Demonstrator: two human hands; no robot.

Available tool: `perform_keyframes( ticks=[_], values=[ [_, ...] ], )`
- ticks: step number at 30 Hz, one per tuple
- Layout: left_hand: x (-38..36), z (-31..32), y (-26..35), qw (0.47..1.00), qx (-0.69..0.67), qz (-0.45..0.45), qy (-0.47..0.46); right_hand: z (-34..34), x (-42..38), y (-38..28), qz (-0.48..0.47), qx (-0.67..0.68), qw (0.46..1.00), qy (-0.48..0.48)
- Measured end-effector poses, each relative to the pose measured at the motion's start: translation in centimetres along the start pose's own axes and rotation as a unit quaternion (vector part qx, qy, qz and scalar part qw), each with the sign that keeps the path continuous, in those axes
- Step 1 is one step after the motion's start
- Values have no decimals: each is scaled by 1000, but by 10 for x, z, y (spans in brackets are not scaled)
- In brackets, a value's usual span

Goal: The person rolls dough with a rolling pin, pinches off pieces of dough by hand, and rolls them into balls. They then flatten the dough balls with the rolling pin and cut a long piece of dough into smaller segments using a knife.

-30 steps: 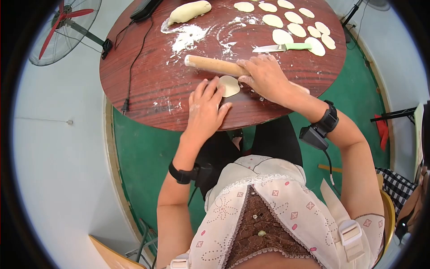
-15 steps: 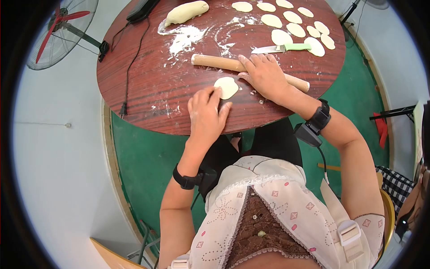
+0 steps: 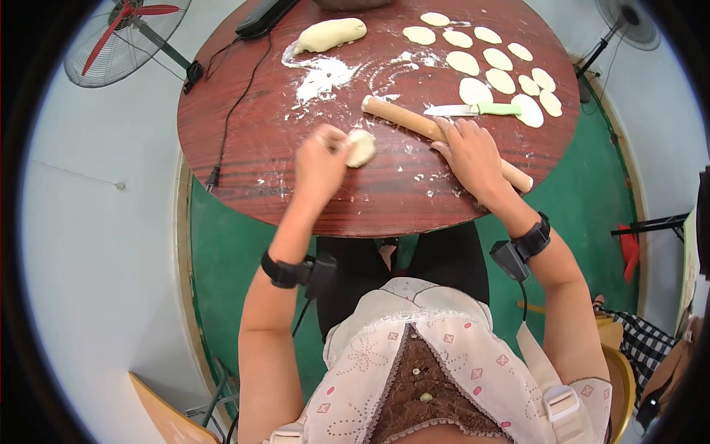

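Note:
In the head view, my left hand (image 3: 323, 164) pinches the left edge of a small round dough wrapper (image 3: 361, 149), which looks lifted off the wood-grained table. My right hand (image 3: 471, 157) rests over the right half of a wooden rolling pin (image 3: 403, 118), its fingers curled on the wood. The pin lies slanted, its left end farther away. Just beyond my right hand lies a knife (image 3: 497, 109) with a green handle, its tip pointing left and the handle end over a flat wrapper (image 3: 529, 111).
Several rolled wrappers (image 3: 499, 81) are spread at the table's far right. A dough log (image 3: 330, 35) sits at the back beside scattered flour (image 3: 323, 78). A black cord (image 3: 238, 111) runs down the left side of the round table (image 3: 255, 140). Fans (image 3: 127, 37) stand beyond it.
My left hand has moved left and away from me, raising the wrapper by its edge. The rolling pin has turned to a steeper slant under my right hand. The whole view has shifted slightly.

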State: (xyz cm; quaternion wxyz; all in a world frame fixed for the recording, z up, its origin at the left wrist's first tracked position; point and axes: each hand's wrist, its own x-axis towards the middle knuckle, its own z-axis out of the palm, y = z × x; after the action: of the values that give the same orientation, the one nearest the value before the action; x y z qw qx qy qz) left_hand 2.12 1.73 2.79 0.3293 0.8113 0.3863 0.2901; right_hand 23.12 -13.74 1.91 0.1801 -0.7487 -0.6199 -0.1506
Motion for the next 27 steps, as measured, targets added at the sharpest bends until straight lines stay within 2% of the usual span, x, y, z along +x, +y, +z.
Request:
perform_keyframes(
  ticks=[1,2,4,7,10,11,13,14,15,19,22,23,26,27],
  values=[
    [13,-10,-3,998,-42,-14,33,2,0,0,-6,-7,1000,12],
    [24,-20,-2,998,26,-26,60,4,-1,-1,-2,-16,1000,18],
    [45,-31,8,997,51,-51,41,6,-3,-3,7,-36,999,29],
    [70,-21,-4,973,-156,-146,-86,5,-3,-7,31,-36,998,45],
    [83,-11,-6,927,-309,-178,-114,5,-3,-7,44,-32,998,39],
    [84,-5,-9,947,-237,-191,-103,6,-3,-7,40,-30,997,55],
    [81,-2,-11,989,18,-127,-77,7,-3,-6,27,-29,995,87],
    [78,0,-11,983,145,-92,-61,8,-3,-4,27,-29,995,88],
    [78,-3,-14,976,206,-52,-51,9,-3,-3,27,-29,995,90],
    [80,-21,-28,967,248,-35,-46,9,-3,-5,34,-32,996,82],
    [79,-36,-17,943,330,-25,17,9,-4,-5,44,-29,997,64],
    [78,-38,-15,938,336,59,60,8,-4,-5,46,-31,997,60],
    [79,-30,-9,903,314,280,91,9,-3,-6,50,-32,997,55],
    [74,-24,-3,876,352,325,58,8,-3,-6,49,-31,997,59]
  ],
)
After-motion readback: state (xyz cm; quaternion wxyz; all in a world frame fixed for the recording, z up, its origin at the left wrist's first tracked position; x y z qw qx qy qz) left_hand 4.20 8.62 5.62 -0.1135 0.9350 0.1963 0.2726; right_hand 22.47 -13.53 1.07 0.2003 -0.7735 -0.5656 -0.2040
